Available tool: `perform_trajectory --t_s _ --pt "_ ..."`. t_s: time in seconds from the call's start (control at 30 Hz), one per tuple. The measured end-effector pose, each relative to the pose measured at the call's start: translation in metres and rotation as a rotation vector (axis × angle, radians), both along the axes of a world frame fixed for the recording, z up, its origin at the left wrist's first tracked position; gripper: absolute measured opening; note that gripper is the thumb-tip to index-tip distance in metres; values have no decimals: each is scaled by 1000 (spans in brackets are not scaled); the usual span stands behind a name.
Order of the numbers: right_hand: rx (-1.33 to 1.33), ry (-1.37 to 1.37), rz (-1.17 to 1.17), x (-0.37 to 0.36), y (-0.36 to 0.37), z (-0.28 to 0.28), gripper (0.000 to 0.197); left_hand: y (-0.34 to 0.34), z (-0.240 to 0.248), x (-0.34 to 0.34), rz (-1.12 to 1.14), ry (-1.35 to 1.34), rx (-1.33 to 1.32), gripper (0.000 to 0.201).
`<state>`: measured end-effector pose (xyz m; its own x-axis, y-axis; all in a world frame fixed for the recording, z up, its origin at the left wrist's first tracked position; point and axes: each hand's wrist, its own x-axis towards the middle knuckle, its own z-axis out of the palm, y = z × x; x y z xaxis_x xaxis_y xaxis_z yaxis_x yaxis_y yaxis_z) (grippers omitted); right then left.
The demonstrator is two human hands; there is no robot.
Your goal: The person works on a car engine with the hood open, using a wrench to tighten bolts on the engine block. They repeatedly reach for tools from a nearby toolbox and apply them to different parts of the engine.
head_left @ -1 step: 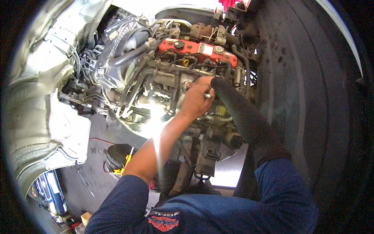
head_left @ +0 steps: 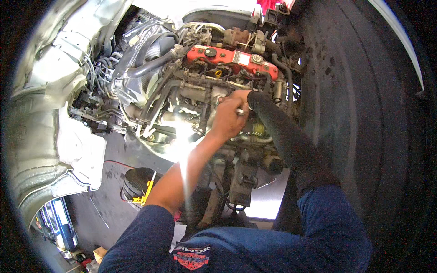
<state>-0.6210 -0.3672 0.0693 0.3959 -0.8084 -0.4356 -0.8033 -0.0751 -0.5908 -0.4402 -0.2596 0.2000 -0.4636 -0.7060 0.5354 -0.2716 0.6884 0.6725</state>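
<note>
My left hand (head_left: 229, 119) is closed over the side of a dirty engine (head_left: 186, 94), below its red valve cover (head_left: 230, 56). A short, shiny metal tool end (head_left: 240, 112) sticks out of its fist; the rest of the tool is hidden. Just beyond it, my right hand (head_left: 240, 95) reaches in from the right in a dark sleeve, its fingers curled against the metal parts. Most of those fingers lie behind the left hand, and what they hold cannot be made out.
Hoses and a corrugated tube (head_left: 207, 98) run close left of my hands. A bright lamp (head_left: 182, 144) glares beside my left forearm. The dark panel (head_left: 355, 113) rises at right, pale bodywork (head_left: 41, 127) at left. Below are a tyre (head_left: 136, 179) and a yellow tool (head_left: 146, 193).
My left hand has turned slightly and shifted a little to the left, and the shiny tool end moved with it. My right hand stays nearly in place.
</note>
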Motion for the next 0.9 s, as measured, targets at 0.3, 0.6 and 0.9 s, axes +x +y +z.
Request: perform_trajectory --t_s 0.3,0.6,0.9 --pt "1 254 135 15 2 8 52 -2 -33 33 256 218 186 20" --pt "9 154 -87 27 28 74 94 -58 -32 64 98 1151 838 26" --pt "14 154 -112 30 33 87 94 -62 -33 62 109 973 630 22"
